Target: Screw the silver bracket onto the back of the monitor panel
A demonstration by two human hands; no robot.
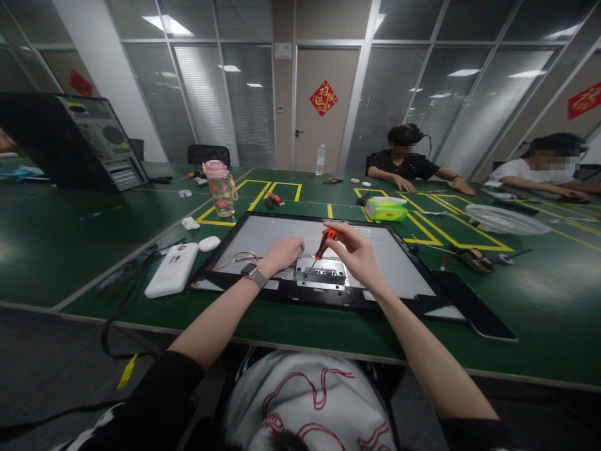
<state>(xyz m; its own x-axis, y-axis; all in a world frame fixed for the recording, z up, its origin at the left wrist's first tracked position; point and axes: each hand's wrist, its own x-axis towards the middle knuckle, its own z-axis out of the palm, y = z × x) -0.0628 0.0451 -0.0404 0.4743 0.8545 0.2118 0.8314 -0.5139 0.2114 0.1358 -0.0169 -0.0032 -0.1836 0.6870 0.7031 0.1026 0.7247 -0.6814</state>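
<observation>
Hands apart from each other, both over the work, as the head view shows it! The right hand (354, 247) has its fingers clamped around the handle of an orange-and-black screwdriver (323, 243), the tool tilted, its shaft slanting down to a metal bracket (323, 275). Whether the tip sits in a screw is too small to call. Over on the other side, the left hand (285, 254) is low, fingers bent, right by the bracket's upper left corner; I can't tell whether those fingertips pinch anything. There's a smartwatch (254, 273) on that wrist, and thin wires (239, 255) lie just to its left.

And the bracket? It's on the near part of a black-framed display panel (399, 266), which lies flat on the green surface (188, 316). To the panel's left, a white power bank (172, 269) with a small white case (209, 243) just beside it, and a pink-lidded bottle (220, 194) farther back. Far left, a black computer tower (84, 138)!

Beyond the panel, a green tissue pack (386, 209) and a clear plastic bottle (320, 160). Right side: a black flat plate (474, 307) by the panel's corner, a white oval basket (507, 219) farther off, and two co-workers seated, arms on the surface.
</observation>
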